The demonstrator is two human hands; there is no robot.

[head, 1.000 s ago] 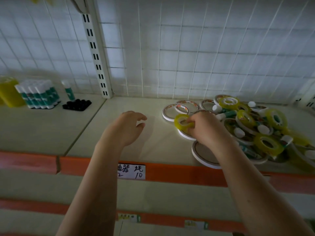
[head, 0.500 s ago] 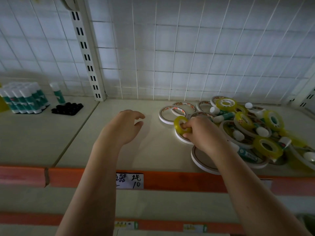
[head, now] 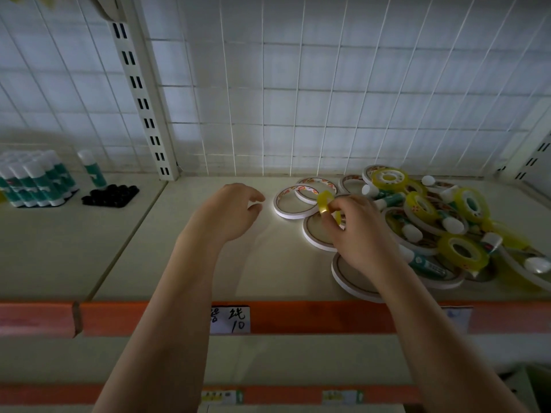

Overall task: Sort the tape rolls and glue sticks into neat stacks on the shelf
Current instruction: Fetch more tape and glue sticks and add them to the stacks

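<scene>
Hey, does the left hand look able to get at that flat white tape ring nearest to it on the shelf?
Probably yes. The left hand hovers open, holding nothing, just left of the white tape ring, with only bare shelf between them. The right hand pinches a yellow tape roll close by, which might crowd it.

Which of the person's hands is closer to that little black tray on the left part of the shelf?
Left. The left hand hovers to the right of the black tray, apart from it. The right hand is farther right, pinching a yellow tape roll.

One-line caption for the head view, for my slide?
Right hand pinches a yellow tape roll beside the mixed pile; left hand hovers open.
</scene>
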